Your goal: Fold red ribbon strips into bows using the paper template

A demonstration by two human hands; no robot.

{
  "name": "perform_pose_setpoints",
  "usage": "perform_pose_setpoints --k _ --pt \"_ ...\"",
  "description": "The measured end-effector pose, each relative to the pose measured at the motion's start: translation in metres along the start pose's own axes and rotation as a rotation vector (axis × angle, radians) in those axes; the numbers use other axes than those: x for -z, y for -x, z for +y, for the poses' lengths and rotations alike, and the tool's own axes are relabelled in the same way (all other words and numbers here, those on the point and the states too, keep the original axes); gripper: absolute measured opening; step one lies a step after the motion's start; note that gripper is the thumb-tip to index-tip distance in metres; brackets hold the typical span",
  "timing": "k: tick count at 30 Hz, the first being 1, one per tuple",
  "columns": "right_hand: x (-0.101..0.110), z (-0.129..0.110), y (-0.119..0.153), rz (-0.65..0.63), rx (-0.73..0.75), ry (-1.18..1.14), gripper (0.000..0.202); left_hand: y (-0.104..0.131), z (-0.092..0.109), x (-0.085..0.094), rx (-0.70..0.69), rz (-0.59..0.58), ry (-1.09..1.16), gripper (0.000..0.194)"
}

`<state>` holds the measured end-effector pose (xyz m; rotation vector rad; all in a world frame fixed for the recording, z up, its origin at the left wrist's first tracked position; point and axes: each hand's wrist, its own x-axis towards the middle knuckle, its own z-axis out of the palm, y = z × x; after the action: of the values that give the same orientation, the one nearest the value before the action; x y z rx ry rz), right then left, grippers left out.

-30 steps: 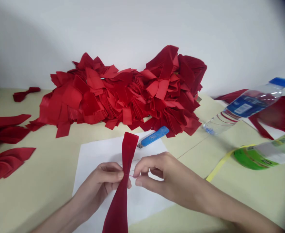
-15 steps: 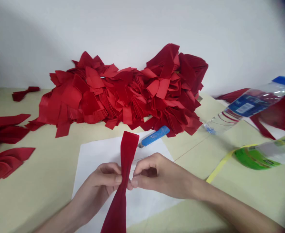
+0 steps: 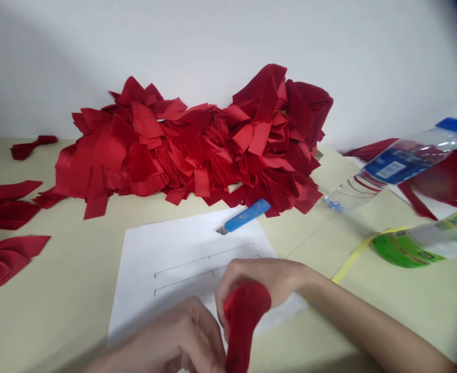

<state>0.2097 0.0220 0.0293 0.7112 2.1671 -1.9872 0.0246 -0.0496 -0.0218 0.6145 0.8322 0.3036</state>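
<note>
A dark red velvety ribbon strip (image 3: 246, 316) rises from the bottom edge, its rounded upper end toward me and its lower part cut off by the frame. My left hand (image 3: 191, 334) is closed at the strip's left side, fingers curled and partly out of frame. Behind the upper end, my right hand (image 3: 261, 274) is bent with its fingers curled inward; the strip covers most of the fingertips, so what they pinch is hidden. Under both hands lies a white paper sheet (image 3: 137, 259) with ruled, ticked lines. A blue utility knife (image 3: 247, 215) rests across its far edge.
A large heap of red fabric pieces (image 3: 193, 150) stands against the wall. More red pieces (image 3: 11, 259) lie at left. To the right are a clear plastic bottle (image 3: 391, 166), a green-labelled bottle (image 3: 411, 248) and a yellow strip (image 3: 351, 264).
Both hands and the ribbon strip have moved down toward me. The strip's upper end has swung right and tipped over in front of my right hand. The paper's ruled lines are uncovered.
</note>
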Motion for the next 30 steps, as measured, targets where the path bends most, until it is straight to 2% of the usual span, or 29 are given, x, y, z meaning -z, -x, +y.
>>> perform_pose_setpoints --k 2,7,10,13,15,18,20,25,30 --pt "0.001 -0.002 -0.001 -0.103 0.028 -0.007 0.017 0.005 -0.002 -0.002 -0.030 0.012 -0.068 0.012" --pt "0.001 -0.012 -0.001 -0.184 -0.071 -0.138 0.013 0.021 0.012 -0.008 -0.164 -0.004 -0.400 0.009" --pt "0.002 -0.019 -0.001 -0.171 -0.101 -0.136 0.013 0.022 0.018 -0.012 -0.201 -0.026 -0.502 0.012" --pt "0.000 -0.025 0.002 -0.124 -0.048 0.017 0.024 0.018 0.022 -0.017 -0.174 -0.015 -0.526 0.018" --pt "-0.005 -0.031 0.006 -0.066 -0.014 0.158 0.029 0.015 0.025 -0.021 -0.098 0.046 -0.557 0.019" --pt "-0.019 -0.038 0.013 0.196 -0.023 0.443 0.018 0.011 0.029 -0.024 0.048 0.167 -0.587 0.022" --pt "-0.028 -0.040 0.017 0.341 -0.024 0.596 0.015 0.008 0.030 -0.025 0.077 0.232 -0.571 0.023" --pt "-0.038 -0.039 0.023 0.439 -0.008 0.684 0.013 0.010 0.030 -0.025 0.033 0.264 -0.510 0.015" --pt "-0.044 -0.030 0.029 0.548 -0.045 0.702 0.013 0.012 0.033 -0.019 -0.035 0.308 -0.519 0.016"
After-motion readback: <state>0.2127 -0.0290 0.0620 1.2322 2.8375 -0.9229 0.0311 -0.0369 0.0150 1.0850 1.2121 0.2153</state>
